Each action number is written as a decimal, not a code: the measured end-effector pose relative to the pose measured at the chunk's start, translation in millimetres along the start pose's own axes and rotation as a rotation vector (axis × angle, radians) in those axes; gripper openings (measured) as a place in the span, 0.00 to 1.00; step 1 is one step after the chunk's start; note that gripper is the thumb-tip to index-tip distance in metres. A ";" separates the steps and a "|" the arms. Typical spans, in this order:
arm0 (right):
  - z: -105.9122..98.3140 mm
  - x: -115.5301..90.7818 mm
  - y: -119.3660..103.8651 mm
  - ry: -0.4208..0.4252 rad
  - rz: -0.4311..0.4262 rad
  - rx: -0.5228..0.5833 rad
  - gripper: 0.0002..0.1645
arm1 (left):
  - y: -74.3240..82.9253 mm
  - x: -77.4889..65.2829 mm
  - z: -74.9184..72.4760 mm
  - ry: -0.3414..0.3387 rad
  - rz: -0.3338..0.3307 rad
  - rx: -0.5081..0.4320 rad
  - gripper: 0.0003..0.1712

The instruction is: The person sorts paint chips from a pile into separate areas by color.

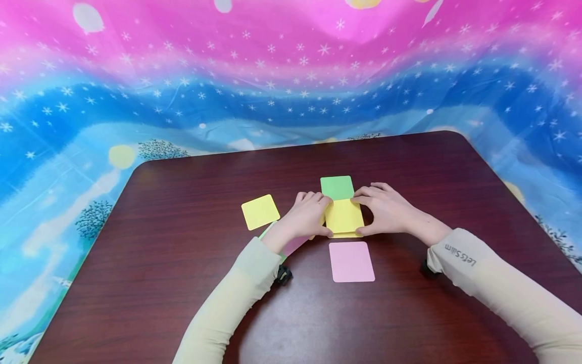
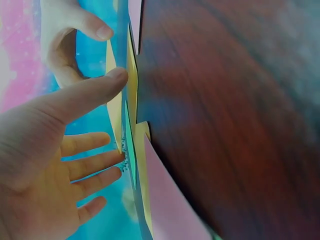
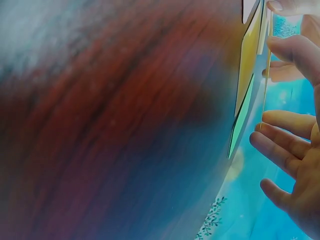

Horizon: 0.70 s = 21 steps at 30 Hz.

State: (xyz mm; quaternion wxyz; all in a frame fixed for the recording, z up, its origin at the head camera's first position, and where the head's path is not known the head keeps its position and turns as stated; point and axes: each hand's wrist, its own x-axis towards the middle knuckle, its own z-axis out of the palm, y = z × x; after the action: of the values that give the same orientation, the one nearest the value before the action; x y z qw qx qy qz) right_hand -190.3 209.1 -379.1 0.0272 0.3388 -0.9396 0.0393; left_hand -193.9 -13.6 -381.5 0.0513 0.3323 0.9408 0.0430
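A square yellow card (image 1: 344,215) with rounded corners is held between both hands, raised slightly off the table. My left hand (image 1: 306,217) holds its left edge with thumb and fingers; my right hand (image 1: 386,210) holds the opposite edge the same way. Seen from the left wrist, the held card (image 2: 114,85) stands apart from a second yellow card (image 2: 132,75) lying on the table beneath it. Beyond them lies a green card (image 1: 337,187), and on the near side a pink card (image 1: 352,262).
Another yellow card (image 1: 260,212) lies alone to the left. Partly hidden under my left forearm are overlapping cards, among them a pink one (image 1: 294,245) and a green one. The dark wooden table (image 1: 182,202) ends at a patterned cloth backdrop (image 1: 291,65).
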 end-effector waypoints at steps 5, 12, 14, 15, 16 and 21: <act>-0.5 -1.2 1.4 -0.002 0.016 0.003 0.43 | 4.2 3.9 0.1 -0.022 0.007 0.014 0.41; 2.2 -2.0 4.2 0.012 0.013 0.002 0.42 | 6.5 4.7 -0.6 -0.032 0.011 0.013 0.38; 2.9 -2.1 4.5 0.013 0.012 0.005 0.42 | 6.0 4.9 -0.1 -0.034 0.012 0.007 0.38; 3.5 -2.1 4.7 0.011 0.012 0.008 0.42 | 5.8 4.9 0.2 -0.037 0.013 0.006 0.38; 4.0 -2.2 4.5 0.007 0.013 0.011 0.42 | 5.7 4.9 0.4 -0.039 0.013 0.005 0.38; 7.1 -2.5 4.6 -0.020 0.018 0.015 0.42 | 6.4 4.2 0.5 -0.047 0.014 0.020 0.38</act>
State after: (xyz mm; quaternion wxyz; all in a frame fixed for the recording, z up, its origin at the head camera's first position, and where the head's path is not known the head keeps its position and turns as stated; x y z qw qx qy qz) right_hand -191.5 213.6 -386.6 0.0147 0.3311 -0.9425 0.0432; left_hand -193.1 -6.0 -381.6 0.0700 0.3401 0.9374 0.0263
